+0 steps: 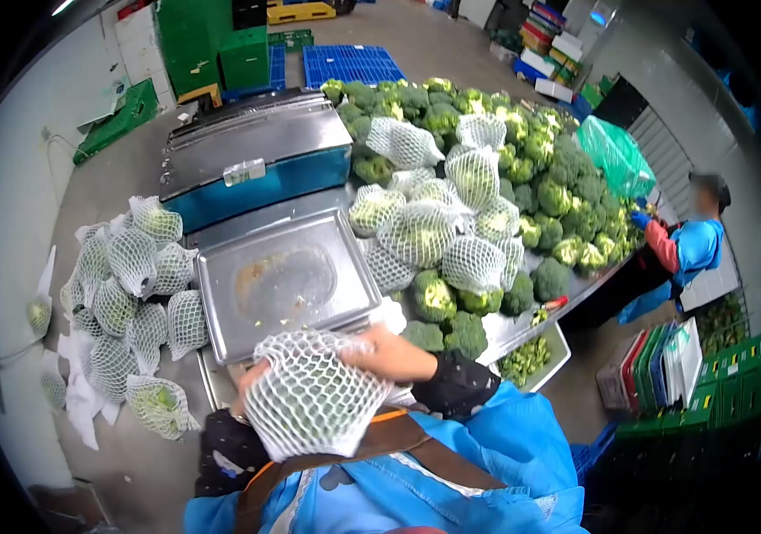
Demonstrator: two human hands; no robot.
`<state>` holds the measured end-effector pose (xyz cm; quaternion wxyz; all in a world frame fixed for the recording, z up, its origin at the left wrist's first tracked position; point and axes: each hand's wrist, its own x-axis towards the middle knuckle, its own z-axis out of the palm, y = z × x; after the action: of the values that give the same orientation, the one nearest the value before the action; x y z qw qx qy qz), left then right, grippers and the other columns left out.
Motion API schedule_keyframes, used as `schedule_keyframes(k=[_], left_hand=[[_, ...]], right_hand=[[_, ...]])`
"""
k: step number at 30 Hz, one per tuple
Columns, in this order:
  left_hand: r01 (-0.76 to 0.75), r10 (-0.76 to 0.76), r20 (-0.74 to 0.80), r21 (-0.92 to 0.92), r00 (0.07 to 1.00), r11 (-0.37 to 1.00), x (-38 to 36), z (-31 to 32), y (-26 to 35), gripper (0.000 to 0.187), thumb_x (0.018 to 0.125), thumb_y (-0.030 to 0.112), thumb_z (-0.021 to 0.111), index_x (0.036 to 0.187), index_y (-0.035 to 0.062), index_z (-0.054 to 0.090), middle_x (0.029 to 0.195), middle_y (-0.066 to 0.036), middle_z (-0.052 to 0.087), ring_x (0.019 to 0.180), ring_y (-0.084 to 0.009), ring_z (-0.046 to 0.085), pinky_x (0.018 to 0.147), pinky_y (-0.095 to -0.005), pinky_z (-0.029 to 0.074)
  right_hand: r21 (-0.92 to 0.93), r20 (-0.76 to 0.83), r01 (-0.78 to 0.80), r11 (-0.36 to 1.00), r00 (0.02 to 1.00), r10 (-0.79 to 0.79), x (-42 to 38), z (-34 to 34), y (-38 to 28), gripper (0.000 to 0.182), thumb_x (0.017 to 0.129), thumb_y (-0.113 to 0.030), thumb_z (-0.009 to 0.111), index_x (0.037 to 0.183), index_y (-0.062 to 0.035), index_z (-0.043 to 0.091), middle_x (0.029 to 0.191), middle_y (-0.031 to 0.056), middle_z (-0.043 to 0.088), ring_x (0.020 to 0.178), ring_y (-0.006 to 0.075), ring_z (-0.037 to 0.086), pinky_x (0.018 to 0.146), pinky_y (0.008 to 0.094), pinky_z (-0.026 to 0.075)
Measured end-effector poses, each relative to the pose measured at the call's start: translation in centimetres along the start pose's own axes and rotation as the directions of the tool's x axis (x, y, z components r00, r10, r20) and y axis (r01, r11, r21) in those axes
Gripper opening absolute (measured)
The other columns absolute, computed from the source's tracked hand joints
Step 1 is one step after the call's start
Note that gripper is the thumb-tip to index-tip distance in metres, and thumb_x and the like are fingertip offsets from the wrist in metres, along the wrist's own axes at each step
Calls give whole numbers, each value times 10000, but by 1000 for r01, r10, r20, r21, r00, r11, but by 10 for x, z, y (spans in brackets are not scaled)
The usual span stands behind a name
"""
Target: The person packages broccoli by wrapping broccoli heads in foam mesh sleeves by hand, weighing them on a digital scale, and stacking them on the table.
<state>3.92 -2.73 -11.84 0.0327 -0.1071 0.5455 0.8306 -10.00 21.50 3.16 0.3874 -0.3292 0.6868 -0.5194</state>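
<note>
Close to my body, both hands hold a head of broccoli in a white foam net. My right hand grips its right side near the top, with the fingertips partly under the mesh. On the opposite side, my left hand is mostly covered by the net, its fingers closed against it. Just beyond the hands lies a shallow metal tray with a brown stain and small green crumbs. Loose broccoli heads sit to the right of my right hand.
Netted broccoli is heaped at left, and more netted heads lie beyond the tray. A metal-topped blue box stands behind it. Piled bare broccoli fills the right side, where a co-worker stands. A white bin holds green trimmings.
</note>
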Motion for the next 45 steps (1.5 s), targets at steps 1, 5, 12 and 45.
schedule_keyframes(k=[1, 5, 12, 45], left_hand=[[-16, 16, -25, 11, 1000, 1000, -11, 31, 20, 319, 874, 44, 478, 1177, -54, 491, 1090, -135, 587, 986, -196, 571, 854, -308, 459], [-127, 153, -98, 232, 983, 964, -22, 73, 33, 301, 877, 53, 467, 1158, -53, 496, 1055, -147, 601, 949, -214, 600, 837, -304, 486], [-17, 12, -26, -194, 1000, 981, 19, 108, 76, 367, 918, 241, 374, 1152, -7, 510, 1100, -120, 596, 983, -234, 593, 879, -383, 478], [180, -648, -671, -631, 360, 754, -129, 28, -38, 115, 815, 159, 547, 897, 80, 559, 773, -86, 579, 635, -192, 541, 557, -343, 441]], right_hand=[[381, -54, -94, 920, 991, 124, 3, 0, 19, 192, 869, -145, 582, 932, 34, 612, 795, 44, 640, 656, 69, 574, 577, 228, 473], [844, -37, -82, 530, 977, 211, 13, 26, 54, 238, 876, -127, 568, 1066, 16, 546, 966, 77, 632, 799, 110, 622, 705, 247, 516], [618, -328, 482, 621, 876, -353, -4, -12, 65, 1041, 671, -445, 745, 1408, -211, 49, 1351, 210, 329, 1223, 291, 378, 1009, 380, 324], [-935, -185, -345, -82, 672, -717, 374, -456, 54, 589, 795, -60, 472, 1302, -349, 397, 1340, 84, 409, 1218, 311, 395, 944, 464, 365]])
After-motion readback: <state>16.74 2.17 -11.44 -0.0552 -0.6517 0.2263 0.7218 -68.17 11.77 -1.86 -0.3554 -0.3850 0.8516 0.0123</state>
